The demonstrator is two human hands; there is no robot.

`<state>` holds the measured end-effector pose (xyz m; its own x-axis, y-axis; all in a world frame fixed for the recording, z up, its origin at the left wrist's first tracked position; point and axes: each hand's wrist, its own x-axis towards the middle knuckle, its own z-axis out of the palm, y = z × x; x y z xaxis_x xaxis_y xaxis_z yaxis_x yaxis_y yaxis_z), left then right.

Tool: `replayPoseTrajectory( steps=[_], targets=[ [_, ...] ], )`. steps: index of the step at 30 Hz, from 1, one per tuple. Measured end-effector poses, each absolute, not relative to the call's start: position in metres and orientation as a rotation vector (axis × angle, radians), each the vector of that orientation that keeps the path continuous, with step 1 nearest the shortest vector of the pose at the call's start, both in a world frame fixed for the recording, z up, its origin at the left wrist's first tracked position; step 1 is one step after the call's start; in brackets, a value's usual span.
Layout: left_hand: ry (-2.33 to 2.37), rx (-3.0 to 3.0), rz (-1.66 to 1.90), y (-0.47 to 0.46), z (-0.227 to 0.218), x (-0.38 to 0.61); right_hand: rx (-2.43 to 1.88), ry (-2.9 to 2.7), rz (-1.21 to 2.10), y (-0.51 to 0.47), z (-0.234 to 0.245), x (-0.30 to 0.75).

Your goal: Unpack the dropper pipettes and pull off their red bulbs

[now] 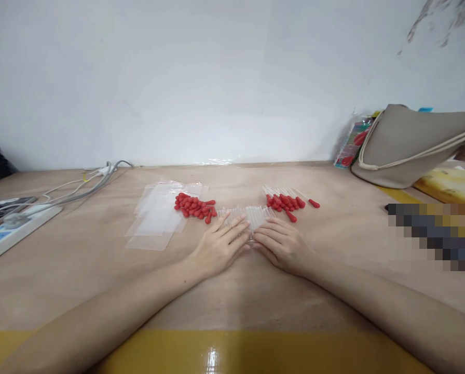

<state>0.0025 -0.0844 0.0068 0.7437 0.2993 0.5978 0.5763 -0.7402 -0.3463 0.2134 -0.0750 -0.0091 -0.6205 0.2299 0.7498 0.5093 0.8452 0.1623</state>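
My left hand lies flat with fingers stretched over the left part of a row of thin clear tubes. From the other side, my right hand rests on the same tubes, its fingers also extended. Both palms face down, and part of the row is hidden beneath them. Just beyond the left fingers is a heap of red teardrop-shaped bulbs. Behind my right hand lies a second group of red bulbs, with thin whitish sticks or tubes at its far side; whether they are joined I cannot tell.
Flat clear plastic bags overlap left of the red heap. A white power strip with cables is at far left. A grey bag and a clear package stand at back right. The wall bounds the table.
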Motion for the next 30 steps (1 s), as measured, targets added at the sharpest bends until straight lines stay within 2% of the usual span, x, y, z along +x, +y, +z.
replayPoseTrajectory(
  steps=[30],
  targets=[
    [-0.549,-2.669,-0.921,-0.094,0.004,-0.005,-0.328,-2.324,-0.585,-0.082,-0.009,0.223]
  ],
)
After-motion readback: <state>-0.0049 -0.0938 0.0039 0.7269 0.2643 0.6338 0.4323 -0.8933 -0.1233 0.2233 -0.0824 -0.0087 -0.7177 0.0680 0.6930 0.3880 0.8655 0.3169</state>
